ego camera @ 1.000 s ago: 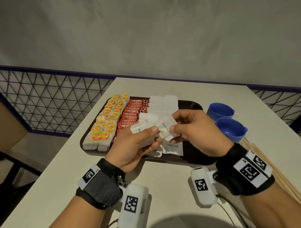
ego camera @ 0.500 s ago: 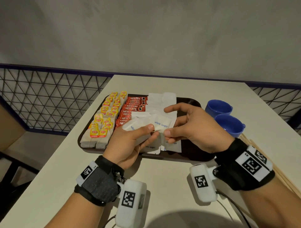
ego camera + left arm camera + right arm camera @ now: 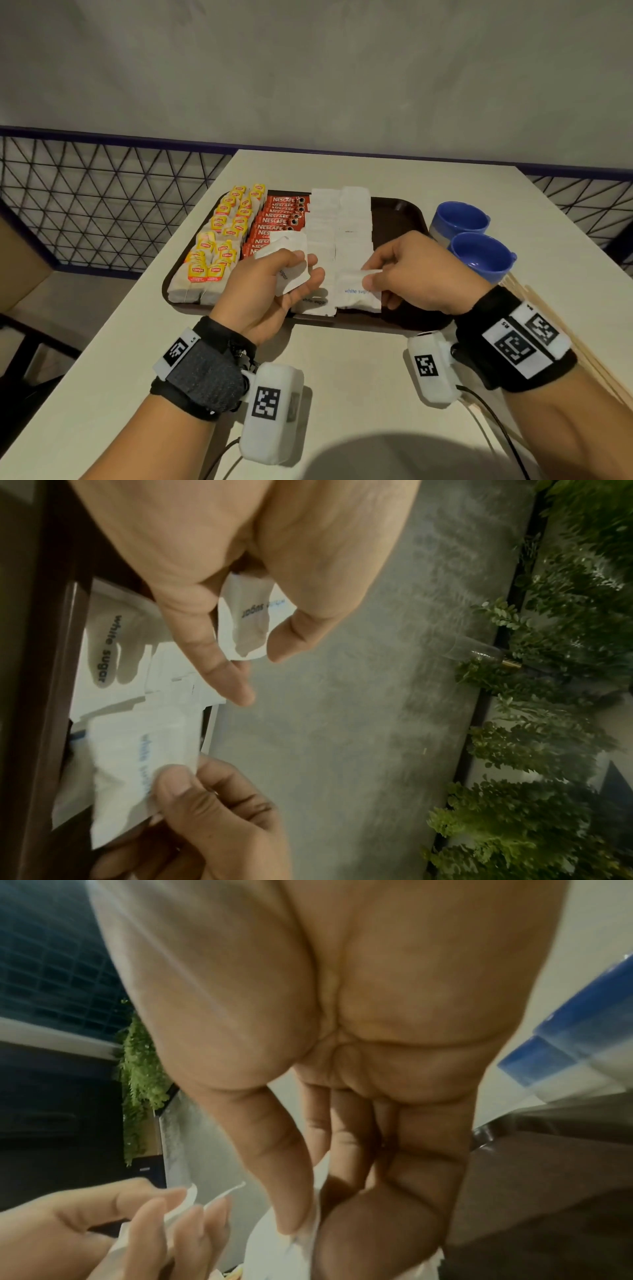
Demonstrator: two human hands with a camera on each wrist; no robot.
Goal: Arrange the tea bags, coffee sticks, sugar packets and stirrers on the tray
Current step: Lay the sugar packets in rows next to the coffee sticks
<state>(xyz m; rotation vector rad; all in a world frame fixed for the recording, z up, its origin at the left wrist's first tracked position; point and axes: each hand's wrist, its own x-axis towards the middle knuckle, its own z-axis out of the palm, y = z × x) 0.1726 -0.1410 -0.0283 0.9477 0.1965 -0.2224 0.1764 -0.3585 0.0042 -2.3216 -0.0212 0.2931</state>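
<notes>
Sugar packets [image 3: 342,233] lie in two white columns on the middle of the tray [image 3: 400,212], between the coffee sticks [image 3: 279,222] on their left and a bare dark strip on the right. Nearest packet of the right-hand column [image 3: 356,291] sits at the near edge, print reading "white sugar".

Progress, judged from the layout:
- Tea bags [image 3: 219,250]: in rows at the left end of the tray. Looks done.
- Coffee sticks: one overlapped red column beside the tea bags. Looks done.
- Sugar: both columns reach the near rim, but packets remain in hand. Nearly done.
- Stirrers [image 3: 561,329]: wooden sticks on the table, right of the tray and off it. Not yet placed. Bare strip at right is the likely spot.

Grip:
- Left hand [image 3: 270,294]: palm up over the near-left part of the tray, thumb and fingers curled round a small sheaf of spare packets [image 3: 291,263]. Left wrist view shows one packet clamped between thumb and index finger [image 3: 212,653]. Count in hand unclear.
- Right hand [image 3: 421,274]: thumb and forefinger pinch the top edge of the nearest right-column packet; other fingers curled under. Cannot tell whether that packet lies fully flat.

Also present: two blue cups [image 3: 479,253] on the table beside the tray's right end, near the stirrers.
</notes>
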